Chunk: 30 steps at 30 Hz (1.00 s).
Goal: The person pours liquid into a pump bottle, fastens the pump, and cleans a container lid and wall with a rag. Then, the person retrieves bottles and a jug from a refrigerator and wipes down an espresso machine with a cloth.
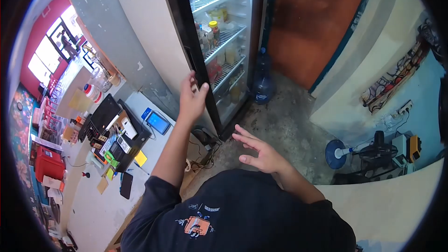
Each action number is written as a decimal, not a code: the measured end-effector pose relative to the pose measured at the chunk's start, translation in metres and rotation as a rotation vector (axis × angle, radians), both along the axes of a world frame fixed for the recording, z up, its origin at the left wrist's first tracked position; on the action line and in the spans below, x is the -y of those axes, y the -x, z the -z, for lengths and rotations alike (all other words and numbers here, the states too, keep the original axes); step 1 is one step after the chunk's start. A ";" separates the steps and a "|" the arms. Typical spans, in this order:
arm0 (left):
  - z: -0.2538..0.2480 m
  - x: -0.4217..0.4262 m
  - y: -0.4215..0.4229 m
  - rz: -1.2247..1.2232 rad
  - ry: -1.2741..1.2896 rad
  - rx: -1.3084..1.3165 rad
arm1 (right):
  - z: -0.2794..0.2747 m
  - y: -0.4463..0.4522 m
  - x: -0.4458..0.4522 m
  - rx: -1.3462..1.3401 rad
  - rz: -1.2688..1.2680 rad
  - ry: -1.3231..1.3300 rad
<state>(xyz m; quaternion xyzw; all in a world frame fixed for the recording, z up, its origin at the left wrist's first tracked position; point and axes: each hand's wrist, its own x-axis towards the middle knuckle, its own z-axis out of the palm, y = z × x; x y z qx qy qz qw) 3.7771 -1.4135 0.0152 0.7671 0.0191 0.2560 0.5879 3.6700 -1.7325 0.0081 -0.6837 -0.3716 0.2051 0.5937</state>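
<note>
A tall lit glass-front refrigerator (189, 32) stands ahead, its wire shelves holding jars, including one with a yellow lid (213, 24). My left hand (193, 97) is raised beside the fridge's dark front edge, fingers bent and thumb apart, with nothing seen in it. Whether its fingertips touch that edge I cannot tell. Lower and to the right, my right hand (257, 151) hovers over the grey floor with its fingers spread and nothing in it.
Left is a counter (88, 205) with a blue-screened device (157, 122), a black phone (126, 185) and a cluttered black box. A blue water bottle (262, 84) stands by the orange door (312, 23). Cables lie below the fridge; a fan (337, 153) is at right.
</note>
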 end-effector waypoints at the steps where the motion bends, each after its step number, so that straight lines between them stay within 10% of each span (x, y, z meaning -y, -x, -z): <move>1: -0.003 -0.002 -0.017 -0.003 0.003 -0.005 | 0.002 -0.007 0.003 0.019 0.010 0.005; 7: -0.001 -0.003 -0.086 -0.352 -0.375 -0.091 | 0.006 -0.031 0.020 -0.251 -0.004 -0.101; 19: -0.008 0.043 -0.083 -0.590 -0.271 -0.212 | 0.030 -0.114 0.074 -0.323 -0.031 0.056; 30: 0.000 0.242 0.009 0.057 -0.072 -0.026 | 0.080 -0.165 0.104 -0.004 0.369 0.083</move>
